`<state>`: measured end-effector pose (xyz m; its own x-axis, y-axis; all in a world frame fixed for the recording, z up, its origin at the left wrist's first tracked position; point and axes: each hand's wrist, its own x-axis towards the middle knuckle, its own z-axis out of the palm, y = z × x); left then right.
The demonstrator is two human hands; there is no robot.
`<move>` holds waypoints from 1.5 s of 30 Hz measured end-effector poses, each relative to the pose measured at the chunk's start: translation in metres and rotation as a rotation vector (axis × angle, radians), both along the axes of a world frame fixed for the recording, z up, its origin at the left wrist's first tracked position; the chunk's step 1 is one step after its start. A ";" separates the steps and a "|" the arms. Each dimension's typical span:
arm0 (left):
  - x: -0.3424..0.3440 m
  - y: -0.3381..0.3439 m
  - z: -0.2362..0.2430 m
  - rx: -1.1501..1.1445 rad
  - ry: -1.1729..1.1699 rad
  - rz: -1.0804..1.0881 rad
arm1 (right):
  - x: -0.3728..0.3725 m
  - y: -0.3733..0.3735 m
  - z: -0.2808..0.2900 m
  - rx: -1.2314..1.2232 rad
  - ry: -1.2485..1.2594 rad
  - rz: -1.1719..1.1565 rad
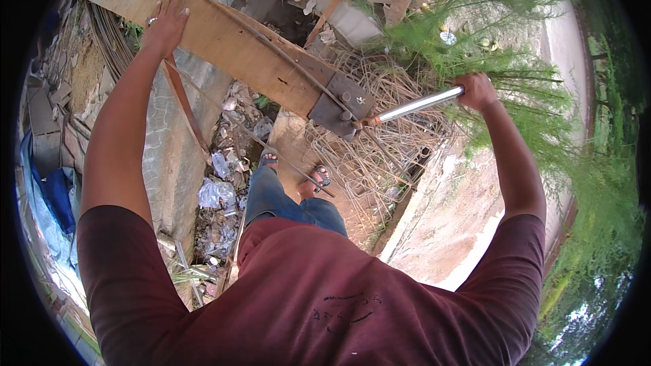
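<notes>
A long wooden plank slants across in front of me on thin legs. My left hand lies on it with fingers stretched out, a ring on one finger. A thin steel rod runs along the plank, its upper part near my left fingertips, and crosses a dark metal plate with round pins at the plank's right end. My right hand is wrapped round the far end of a shiny metal lever. The lever's brownish head meets the rod beside the pins.
Many bent wire frames are heaped beyond my feet and to the right. Plastic litter fills a gutter beside a concrete slab. Several long rods lie at the left. Feathery green branches hang close to my right hand.
</notes>
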<state>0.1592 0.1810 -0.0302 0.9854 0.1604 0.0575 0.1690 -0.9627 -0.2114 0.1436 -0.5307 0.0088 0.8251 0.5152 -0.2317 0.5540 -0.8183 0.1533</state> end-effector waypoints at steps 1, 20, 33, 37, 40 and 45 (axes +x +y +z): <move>0.001 0.001 -0.001 -0.018 -0.015 -0.003 | -0.006 -0.002 -0.003 0.024 -0.015 -0.031; -0.007 -0.001 0.002 -0.123 -0.015 -0.080 | -0.403 0.233 0.001 0.108 -0.167 -1.385; -0.005 -0.014 0.012 -0.168 -0.011 -0.072 | -0.383 0.143 0.011 0.282 -0.377 -1.203; -0.006 -0.009 0.011 -0.207 -0.011 -0.081 | -0.380 0.159 0.034 0.375 -0.309 -1.261; -0.006 -0.006 0.010 -0.195 -0.007 -0.078 | -0.379 0.167 0.035 0.333 -0.230 -1.202; 0.005 0.001 0.025 -0.324 0.101 -0.128 | -0.379 0.148 0.015 0.232 -0.173 -1.171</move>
